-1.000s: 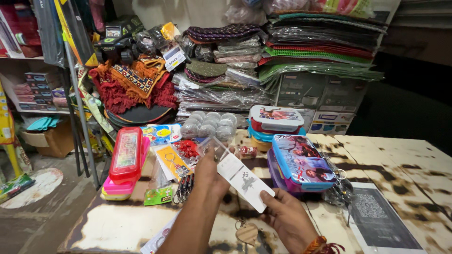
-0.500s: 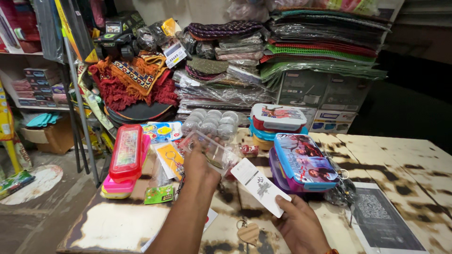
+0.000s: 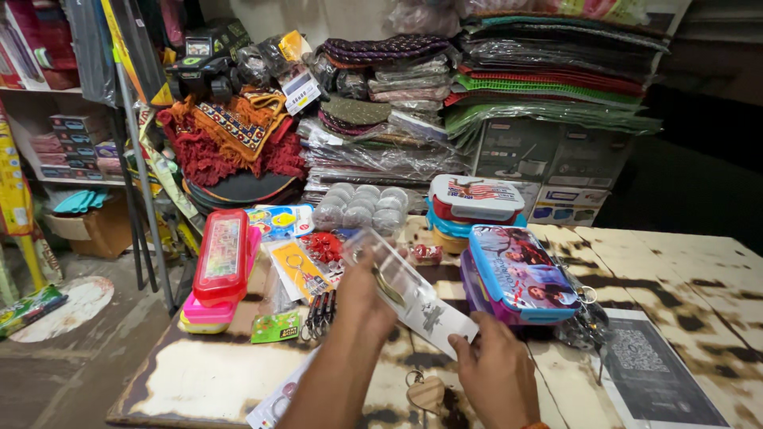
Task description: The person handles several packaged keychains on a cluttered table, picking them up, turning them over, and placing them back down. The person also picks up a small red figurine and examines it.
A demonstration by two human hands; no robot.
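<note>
Spanning left hand and right hand: clear packet.

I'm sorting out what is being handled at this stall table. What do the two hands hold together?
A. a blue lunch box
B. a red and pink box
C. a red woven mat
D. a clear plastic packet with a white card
D: the left hand and the right hand grip opposite ends of the clear packet with a white card, raised over the table; the blue lunch box lies untouched beside it.
</note>
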